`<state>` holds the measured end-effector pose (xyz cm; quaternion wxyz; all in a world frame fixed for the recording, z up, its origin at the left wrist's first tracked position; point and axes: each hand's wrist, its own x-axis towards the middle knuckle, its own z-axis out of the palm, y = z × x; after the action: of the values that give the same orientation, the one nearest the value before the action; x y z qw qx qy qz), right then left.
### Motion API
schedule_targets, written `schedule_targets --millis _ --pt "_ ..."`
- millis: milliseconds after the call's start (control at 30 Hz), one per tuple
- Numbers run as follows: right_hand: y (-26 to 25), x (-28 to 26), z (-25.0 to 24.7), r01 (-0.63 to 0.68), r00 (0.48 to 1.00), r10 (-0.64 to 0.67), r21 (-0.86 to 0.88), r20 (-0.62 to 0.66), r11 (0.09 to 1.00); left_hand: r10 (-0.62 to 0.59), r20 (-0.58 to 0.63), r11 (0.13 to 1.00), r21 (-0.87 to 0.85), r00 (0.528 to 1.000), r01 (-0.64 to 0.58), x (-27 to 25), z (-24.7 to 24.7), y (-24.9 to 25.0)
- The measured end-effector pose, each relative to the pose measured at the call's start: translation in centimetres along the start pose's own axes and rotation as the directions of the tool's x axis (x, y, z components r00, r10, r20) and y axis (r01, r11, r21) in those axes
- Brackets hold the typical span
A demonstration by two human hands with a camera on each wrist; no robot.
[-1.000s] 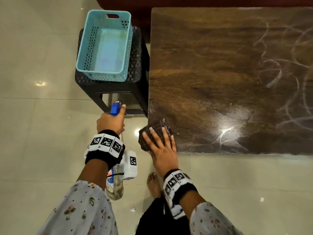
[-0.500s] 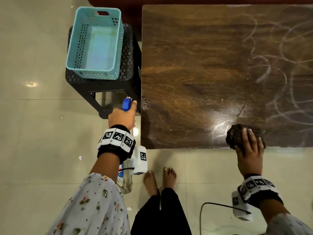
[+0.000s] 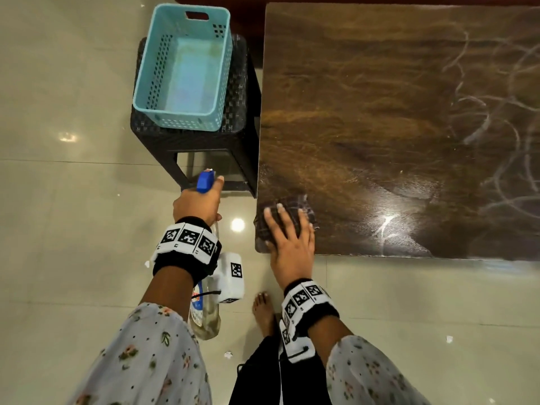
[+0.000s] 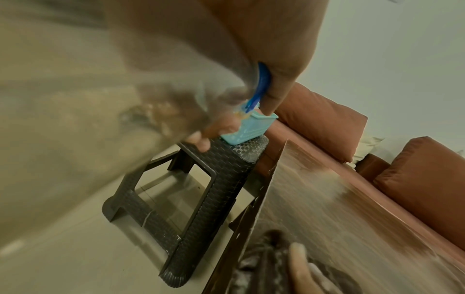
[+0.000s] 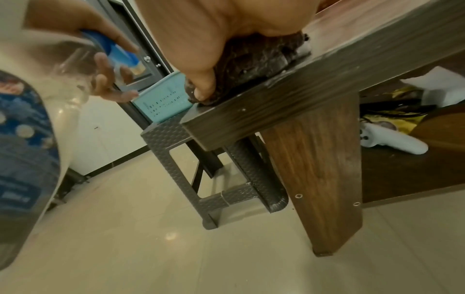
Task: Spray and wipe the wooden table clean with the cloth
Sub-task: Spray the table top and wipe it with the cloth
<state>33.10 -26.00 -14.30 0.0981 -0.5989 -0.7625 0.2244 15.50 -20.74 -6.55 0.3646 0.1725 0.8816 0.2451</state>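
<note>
- Right hand (image 3: 287,238): fingers spread flat, pressed on dark cloth (image 3: 295,209) at near-left corner of surface (image 3: 380,127).
- Left hand (image 3: 197,203): curled round spray bottle (image 3: 204,314) off left edge, blue nozzle (image 3: 205,181) pointed away, long axis near vertical.

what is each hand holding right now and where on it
The left hand grips the spray bottle at its neck, under the blue nozzle. The right hand holds nothing, pressing flat on the cloth.

Left hand (image 3: 196,203) curled in a grip, right hand (image 3: 289,244) flat, fingers spread, palm down
</note>
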Motion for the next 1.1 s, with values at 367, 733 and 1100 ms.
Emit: schedule_targets --millis 367,733,1100 --pt "14.5 -3.9 -4.9 0.262 0.963 -0.269 -0.201 -0.009 0.944 0.116 0.057 0.993 0.017 0.992 -0.117 -4.2 5.0 4.9" --pt "33.7 -4.7 -16.9 -0.002 0.988 -0.022 -0.156 -0.152 0.988 0.202 0.109 0.966 0.139 0.973 -0.216 -15.6 18.0 11.4" --pt "40.9 -0.5 -27.4 -0.239 0.909 0.273 0.144 -0.315 0.96 0.29 0.181 0.955 -0.001 0.94 -0.295 -24.5 30.2 19.6"
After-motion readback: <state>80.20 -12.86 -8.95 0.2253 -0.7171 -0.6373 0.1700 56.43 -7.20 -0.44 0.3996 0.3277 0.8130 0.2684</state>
